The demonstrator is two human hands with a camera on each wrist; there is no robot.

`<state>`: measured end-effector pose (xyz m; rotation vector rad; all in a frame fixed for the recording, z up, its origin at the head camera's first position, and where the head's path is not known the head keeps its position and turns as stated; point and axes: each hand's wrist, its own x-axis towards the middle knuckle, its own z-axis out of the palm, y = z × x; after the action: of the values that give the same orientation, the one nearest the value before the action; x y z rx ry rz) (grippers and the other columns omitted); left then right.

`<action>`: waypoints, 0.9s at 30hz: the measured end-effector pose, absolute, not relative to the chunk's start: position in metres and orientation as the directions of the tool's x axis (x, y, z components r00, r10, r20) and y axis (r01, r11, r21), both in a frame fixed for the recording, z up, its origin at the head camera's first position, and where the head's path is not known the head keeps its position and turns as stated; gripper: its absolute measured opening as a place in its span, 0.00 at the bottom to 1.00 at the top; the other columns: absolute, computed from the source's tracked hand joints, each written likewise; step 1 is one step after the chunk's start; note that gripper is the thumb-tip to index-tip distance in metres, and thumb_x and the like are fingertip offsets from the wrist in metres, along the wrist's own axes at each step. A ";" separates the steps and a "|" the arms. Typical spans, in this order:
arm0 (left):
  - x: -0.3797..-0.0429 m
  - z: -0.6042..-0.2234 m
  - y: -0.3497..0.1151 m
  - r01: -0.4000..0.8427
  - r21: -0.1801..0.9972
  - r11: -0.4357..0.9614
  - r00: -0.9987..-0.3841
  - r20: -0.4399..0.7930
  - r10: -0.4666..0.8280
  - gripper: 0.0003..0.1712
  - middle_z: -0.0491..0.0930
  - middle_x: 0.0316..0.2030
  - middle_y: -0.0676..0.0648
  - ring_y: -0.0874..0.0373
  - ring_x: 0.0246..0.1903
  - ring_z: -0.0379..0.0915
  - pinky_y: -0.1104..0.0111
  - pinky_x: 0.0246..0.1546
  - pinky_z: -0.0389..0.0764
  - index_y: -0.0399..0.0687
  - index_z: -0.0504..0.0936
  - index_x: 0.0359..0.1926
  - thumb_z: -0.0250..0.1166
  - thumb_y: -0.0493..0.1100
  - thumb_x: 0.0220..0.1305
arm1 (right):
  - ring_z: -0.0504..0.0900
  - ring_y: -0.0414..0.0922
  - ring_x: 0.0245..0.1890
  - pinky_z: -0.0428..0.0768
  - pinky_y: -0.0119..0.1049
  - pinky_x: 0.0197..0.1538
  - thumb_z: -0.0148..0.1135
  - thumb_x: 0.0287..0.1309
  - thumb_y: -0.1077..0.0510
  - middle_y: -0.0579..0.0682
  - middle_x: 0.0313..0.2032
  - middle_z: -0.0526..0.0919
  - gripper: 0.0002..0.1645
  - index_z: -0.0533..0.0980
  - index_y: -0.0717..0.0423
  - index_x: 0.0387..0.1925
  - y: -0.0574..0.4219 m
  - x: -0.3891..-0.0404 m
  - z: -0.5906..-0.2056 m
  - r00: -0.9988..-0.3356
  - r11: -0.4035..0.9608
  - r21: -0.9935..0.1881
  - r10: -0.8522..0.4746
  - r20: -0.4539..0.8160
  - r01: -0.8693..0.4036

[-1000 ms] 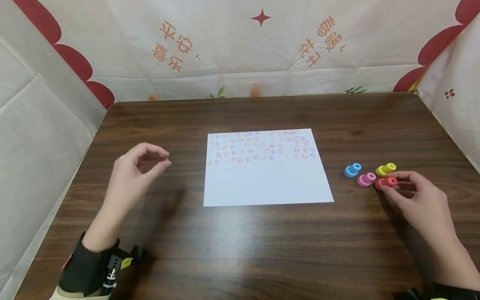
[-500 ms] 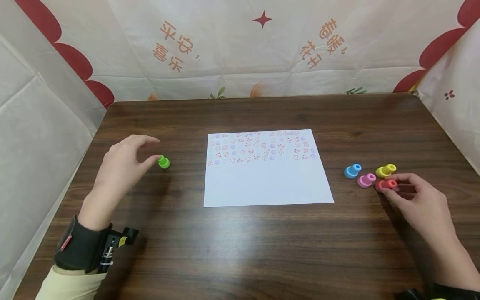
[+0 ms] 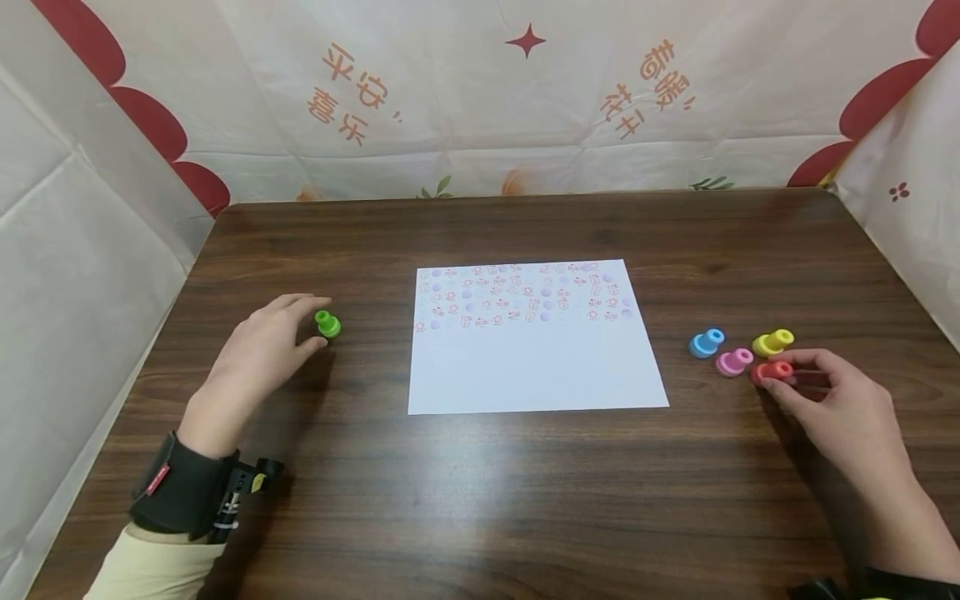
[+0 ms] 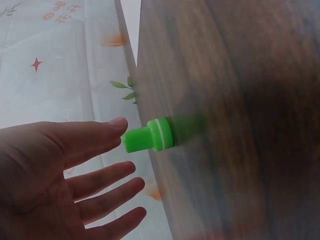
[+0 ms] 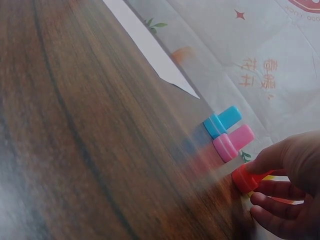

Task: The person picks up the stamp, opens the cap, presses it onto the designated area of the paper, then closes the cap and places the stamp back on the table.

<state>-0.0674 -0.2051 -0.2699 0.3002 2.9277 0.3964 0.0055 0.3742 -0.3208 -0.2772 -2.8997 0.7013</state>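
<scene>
On the left of the table stands a green toy stamp [image 3: 327, 324], upright with its knob up. My left hand [image 3: 262, 354] is beside it, thumb and fingers spread apart at its near left. In the left wrist view the thumb tip is close to the knob of the green stamp [image 4: 150, 137], and the other fingers are extended. At the right, my right hand [image 3: 847, 408] pinches a red stamp [image 3: 772, 370] between thumb and fingers; its base appears to rest on the table. Right by it are a pink stamp [image 3: 734, 362], a blue stamp [image 3: 707, 342] and a yellow stamp [image 3: 773, 342].
A white sheet of paper [image 3: 536, 367] lies mid-table, its upper half covered in rows of small red and purple prints. A white printed cloth [image 3: 465, 92] hangs behind the brown wooden table [image 3: 480, 500] and along its sides.
A second ago the left fingertips were close together, hiding the green stamp. They parted and drew up and left, leaving it standing; now the hand is lower, nearer the stamp. The right hand stays put.
</scene>
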 end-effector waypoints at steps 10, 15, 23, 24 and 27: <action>-0.064 -0.279 -0.203 0.163 0.285 0.944 -0.978 -0.080 0.193 0.23 0.75 0.52 0.30 0.34 0.48 0.72 0.41 0.43 0.77 0.37 0.74 0.56 0.66 0.36 0.60 | 0.79 0.68 0.40 0.68 0.20 0.20 0.67 0.55 0.55 0.75 0.42 0.80 0.25 0.74 0.69 0.48 0.372 0.006 -0.321 -0.973 0.870 -0.472 0.213 0.093 0.146; -0.062 -0.280 -0.204 0.134 0.298 0.945 -0.984 -0.070 0.162 0.14 0.79 0.44 0.33 0.40 0.40 0.76 0.48 0.34 0.78 0.37 0.77 0.48 0.64 0.35 0.61 | 0.77 0.31 0.28 0.67 0.15 0.20 0.68 0.55 0.54 0.74 0.42 0.80 0.26 0.75 0.68 0.49 0.373 0.007 -0.320 -0.972 0.870 -0.473 0.212 0.103 0.140; -0.059 -0.279 -0.207 0.117 0.305 0.945 -0.986 -0.075 0.147 0.10 0.82 0.38 0.35 0.43 0.35 0.78 0.52 0.28 0.79 0.39 0.79 0.45 0.64 0.36 0.62 | 0.65 0.16 0.28 0.65 0.09 0.21 0.69 0.54 0.56 0.74 0.43 0.79 0.27 0.74 0.68 0.51 0.374 0.008 -0.318 -0.970 0.859 -0.494 0.216 0.111 0.135; -0.059 -0.278 -0.207 0.117 0.305 0.945 -0.987 -0.071 0.145 0.10 0.82 0.39 0.35 0.43 0.35 0.78 0.52 0.28 0.79 0.39 0.79 0.45 0.64 0.36 0.62 | 0.60 0.12 0.28 0.65 0.09 0.21 0.69 0.54 0.57 0.74 0.43 0.79 0.27 0.74 0.68 0.51 0.374 0.008 -0.318 -0.970 0.857 -0.498 0.216 0.114 0.133; -0.057 -0.277 -0.208 0.117 0.304 0.946 -0.989 -0.056 0.140 0.10 0.82 0.39 0.35 0.43 0.36 0.78 0.51 0.29 0.79 0.40 0.79 0.44 0.65 0.36 0.62 | 0.59 0.10 0.28 0.64 0.08 0.22 0.69 0.54 0.57 0.74 0.43 0.79 0.27 0.74 0.69 0.51 0.374 0.009 -0.316 -0.969 0.854 -0.504 0.216 0.122 0.127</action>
<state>-0.0573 -0.2084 -0.2768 0.1995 3.0226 0.4646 0.0092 0.3737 -0.3159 -0.2667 -2.8553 0.7586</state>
